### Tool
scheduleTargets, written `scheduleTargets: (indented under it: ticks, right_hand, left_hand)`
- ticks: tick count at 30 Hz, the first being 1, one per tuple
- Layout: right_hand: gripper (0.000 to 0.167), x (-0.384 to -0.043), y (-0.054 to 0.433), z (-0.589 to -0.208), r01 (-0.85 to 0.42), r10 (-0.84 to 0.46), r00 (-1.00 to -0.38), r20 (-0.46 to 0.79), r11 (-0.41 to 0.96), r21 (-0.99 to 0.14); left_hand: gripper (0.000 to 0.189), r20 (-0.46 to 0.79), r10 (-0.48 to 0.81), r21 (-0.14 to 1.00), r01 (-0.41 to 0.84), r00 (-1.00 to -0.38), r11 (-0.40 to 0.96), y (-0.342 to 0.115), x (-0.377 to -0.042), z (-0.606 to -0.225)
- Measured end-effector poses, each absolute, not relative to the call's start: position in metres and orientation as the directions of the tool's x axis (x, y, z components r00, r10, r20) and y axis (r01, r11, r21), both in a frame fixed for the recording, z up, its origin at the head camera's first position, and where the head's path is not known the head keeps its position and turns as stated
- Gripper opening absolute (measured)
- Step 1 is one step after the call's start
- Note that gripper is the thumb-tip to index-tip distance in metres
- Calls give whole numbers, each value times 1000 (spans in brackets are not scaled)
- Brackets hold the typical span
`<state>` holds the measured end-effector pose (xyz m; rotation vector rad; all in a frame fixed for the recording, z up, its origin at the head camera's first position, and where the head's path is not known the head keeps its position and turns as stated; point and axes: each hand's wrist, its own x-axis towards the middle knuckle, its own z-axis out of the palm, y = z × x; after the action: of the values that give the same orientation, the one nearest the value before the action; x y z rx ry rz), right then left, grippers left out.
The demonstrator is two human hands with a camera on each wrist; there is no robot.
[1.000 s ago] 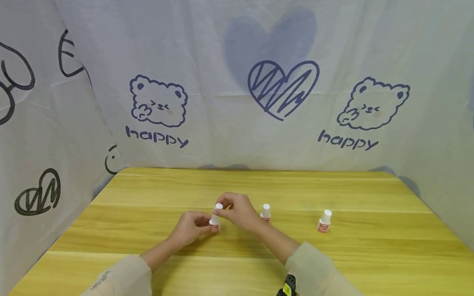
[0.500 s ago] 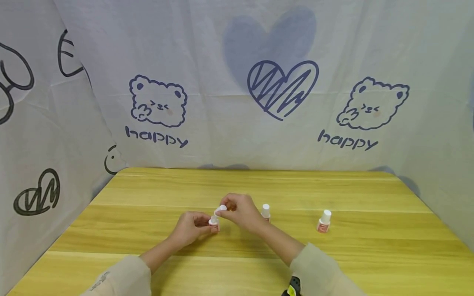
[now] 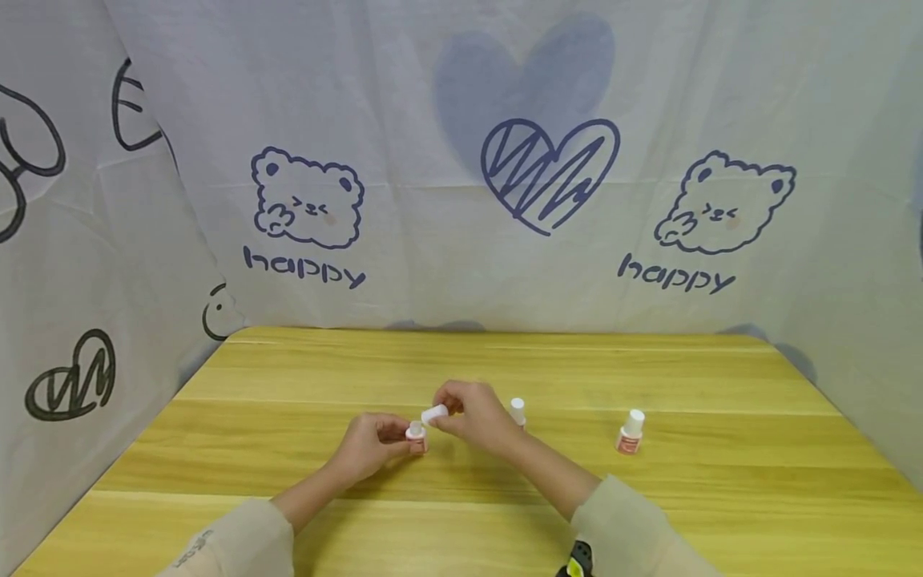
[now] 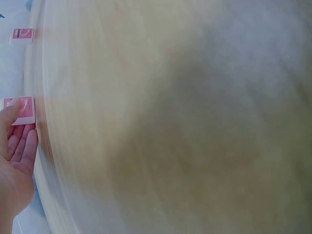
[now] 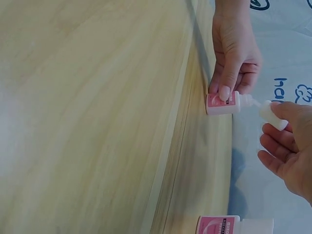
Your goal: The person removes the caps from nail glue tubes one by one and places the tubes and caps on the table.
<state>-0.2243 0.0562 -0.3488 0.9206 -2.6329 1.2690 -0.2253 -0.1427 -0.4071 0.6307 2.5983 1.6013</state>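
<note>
A small white bottle with a pink label [image 3: 416, 442] stands upright on the wooden table, its pale nozzle uncovered. My left hand [image 3: 369, 446] grips the bottle's sides between thumb and fingers. Just above and right of the nozzle, my right hand [image 3: 477, 414] pinches a white cap [image 3: 434, 413], which is tilted. The right wrist view shows the cap [image 5: 272, 117] apart from the bottle's body [image 5: 222, 108], its end close to the nozzle tip. From the left wrist view, the left thumb lies across the pink label [image 4: 27, 109].
Behind the right forearm stands a capped bottle [image 3: 517, 410], its lower part hidden. Another capped bottle [image 3: 629, 435] is farther right on the table [image 3: 721, 481]. A white cloth with drawings [image 3: 433, 256] hangs behind the table's far edge.
The cap, which sat over the nozzle, has been lifted off and moved right and slightly down with my right hand, tilting over. My left hand keeps hold of the bottle in place.
</note>
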Motion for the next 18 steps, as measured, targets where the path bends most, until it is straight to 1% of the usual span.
scheduleTargets:
  ticks: [6, 14, 18]
  right_hand:
    - [7, -226, 56, -350, -598, -543, -784, 302, 527, -604]
    - [9, -227, 56, -349, -605, -594, -772, 224, 582, -543]
    - [8, -226, 56, -350, -616, -608, -766, 210, 598, -513]
  left_hand:
    - [22, 207, 348, 856, 342, -914, 388, -143, -225, -406]
    - [21, 212, 338, 855, 341, -917, 391, -141, -223, -405]
    - [21, 215, 338, 855, 343, -916, 388, -141, -223, -405]
